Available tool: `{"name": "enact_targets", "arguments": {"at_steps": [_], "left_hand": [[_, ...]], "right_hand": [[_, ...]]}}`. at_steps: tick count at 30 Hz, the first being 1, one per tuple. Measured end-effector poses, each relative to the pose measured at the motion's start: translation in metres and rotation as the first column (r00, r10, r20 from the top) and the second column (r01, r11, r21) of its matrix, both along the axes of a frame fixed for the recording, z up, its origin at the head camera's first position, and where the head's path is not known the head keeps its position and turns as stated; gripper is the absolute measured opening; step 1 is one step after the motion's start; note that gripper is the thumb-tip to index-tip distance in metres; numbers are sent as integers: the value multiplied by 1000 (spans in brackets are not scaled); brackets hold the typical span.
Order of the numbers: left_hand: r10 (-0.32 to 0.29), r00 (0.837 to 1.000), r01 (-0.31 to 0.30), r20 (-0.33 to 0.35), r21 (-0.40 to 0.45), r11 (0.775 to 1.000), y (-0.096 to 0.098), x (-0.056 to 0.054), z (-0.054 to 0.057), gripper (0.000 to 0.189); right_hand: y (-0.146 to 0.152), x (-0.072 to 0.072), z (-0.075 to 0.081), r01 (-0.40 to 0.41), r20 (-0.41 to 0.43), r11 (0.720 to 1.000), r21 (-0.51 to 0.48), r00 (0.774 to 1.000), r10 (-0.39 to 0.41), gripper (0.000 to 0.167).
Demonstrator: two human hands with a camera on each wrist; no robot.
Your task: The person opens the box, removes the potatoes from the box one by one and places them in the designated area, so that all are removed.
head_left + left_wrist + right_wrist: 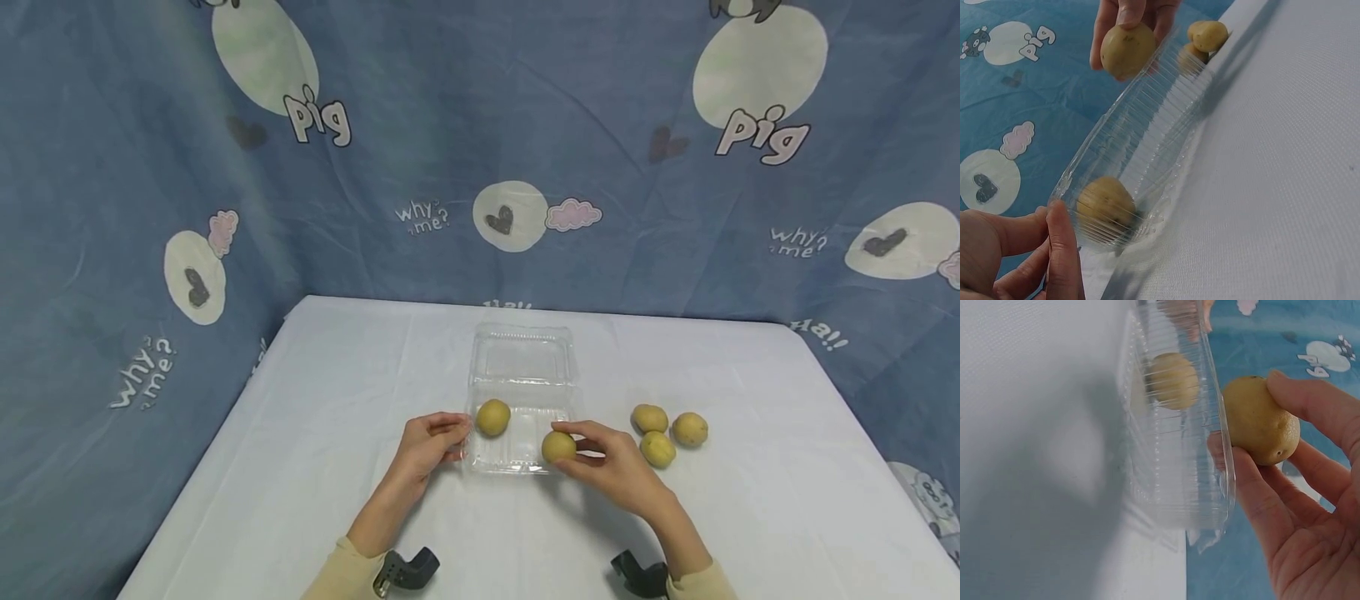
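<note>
A clear plastic clamshell container (510,457) lies with its lid folded back. My left hand (431,446) pinches its left rim between thumb and fingers. Inside, toward the left end, sits one round yellow potato (492,417). My right hand (611,467) holds a second potato (558,447) by thumb and fingertips over the container's right end. In the right wrist view this held potato (1261,420) is just above the rim, its skin marked with small dark spots.
Three more potatoes stand in a cluster on the white-covered table right of the container: one at the back (649,418), one in front (657,449), one to the right (690,429). The transparent lid (522,354) extends toward the back. A blue printed curtain (450,150) hangs behind the table.
</note>
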State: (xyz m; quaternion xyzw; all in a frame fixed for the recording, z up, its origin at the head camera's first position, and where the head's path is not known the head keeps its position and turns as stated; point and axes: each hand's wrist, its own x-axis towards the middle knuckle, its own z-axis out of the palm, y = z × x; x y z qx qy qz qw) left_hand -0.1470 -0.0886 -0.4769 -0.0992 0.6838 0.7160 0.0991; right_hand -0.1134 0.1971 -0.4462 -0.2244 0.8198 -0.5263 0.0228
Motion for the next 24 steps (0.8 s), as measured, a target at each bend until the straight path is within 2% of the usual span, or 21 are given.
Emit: {"name": "enact_targets", "arguments": {"at_steps": [11,24], "left_hand": [[4,1000,-4,-5,4,1000,1,2,1,25],[10,1000,-10,-2,-6,1000,1,0,-2,25]], "right_hand": [[3,7,1,19,0,1000,-8,1000,-19,45],[5,15,3,42,-7,997,-67,999,-42,44]]}}
